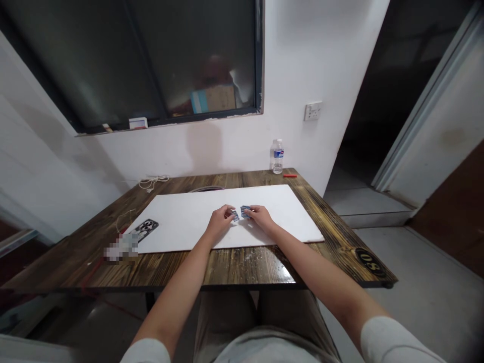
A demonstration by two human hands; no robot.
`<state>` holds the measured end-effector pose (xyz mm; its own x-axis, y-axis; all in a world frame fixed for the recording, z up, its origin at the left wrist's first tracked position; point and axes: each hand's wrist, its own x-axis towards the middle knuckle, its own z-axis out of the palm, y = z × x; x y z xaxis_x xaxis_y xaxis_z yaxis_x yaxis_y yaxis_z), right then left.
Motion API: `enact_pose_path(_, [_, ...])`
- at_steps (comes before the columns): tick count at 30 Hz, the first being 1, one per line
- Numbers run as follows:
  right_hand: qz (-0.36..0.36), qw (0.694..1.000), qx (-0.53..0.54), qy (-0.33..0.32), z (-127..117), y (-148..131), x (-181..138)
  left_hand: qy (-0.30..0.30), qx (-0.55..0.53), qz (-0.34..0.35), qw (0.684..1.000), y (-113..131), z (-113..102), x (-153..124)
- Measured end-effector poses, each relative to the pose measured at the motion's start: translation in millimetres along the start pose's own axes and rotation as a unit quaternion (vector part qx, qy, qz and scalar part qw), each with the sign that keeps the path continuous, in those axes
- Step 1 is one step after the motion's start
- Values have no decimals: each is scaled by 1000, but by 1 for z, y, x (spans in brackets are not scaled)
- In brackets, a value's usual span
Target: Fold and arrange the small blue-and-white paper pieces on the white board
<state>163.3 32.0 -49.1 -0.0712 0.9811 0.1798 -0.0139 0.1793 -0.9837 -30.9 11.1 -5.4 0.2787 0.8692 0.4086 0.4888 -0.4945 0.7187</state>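
Note:
Over the middle of a white board (185, 217), both hands hold small blue cards. My left hand (219, 220) is closed, with a thin blue-patterned card or small packet of cards (235, 216) pinched at its fingertips. Just to the right, my right hand (261, 216) grips another small stack of blue cards (244, 210) between thumb and fingers. A narrow gap separates the two lots of cards. How many cards each hand has is too small to tell.
The board lies on a dark wooden table (242, 267). A phone-like patterned object (145, 229) and a blurred item (123, 246) are at the left. Toward the back are a white cable (153, 181), a water bottle (278, 156) and a red pen (290, 176).

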Motion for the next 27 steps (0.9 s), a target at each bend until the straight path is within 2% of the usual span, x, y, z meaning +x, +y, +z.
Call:
enact_pose_path(2, [-5, 1000, -10, 5, 0, 1, 1, -22, -87, -23, 996, 1, 3, 0])
enact_pose_path(4, [-6, 1000, -17, -2, 1, 1, 1, -27, -124, -33, 991, 2, 5, -1])
enact_pose_path(7, [-16, 998, -32, -42, 1, -2, -2, 2, -102, -34, 994, 3, 7, -2])
enact_pose_path(10, [-59, 991, -75, -90, 1, -7, -5, 27, -72, -37, 996, 3, 8, -3])
enact_pose_path(15, [-95, 980, -110, -134, -1, -14, -9, 25, -52, -36, 998, 2, 9, -5])
enact_pose_path(19, [-86, 982, -94, -141, -1, -14, -9, 25, -33, -37, 998, 3, 9, -4])
enact_pose_path(22, [-60, 987, -54, -137, -1, -12, -8, 21, -82, -66, 994, 3, 9, -1])
enact_pose_path(27, [-66, 995, -43, -70, -1, -10, -7, 16, -156, -98, 983, 1, 11, 1])
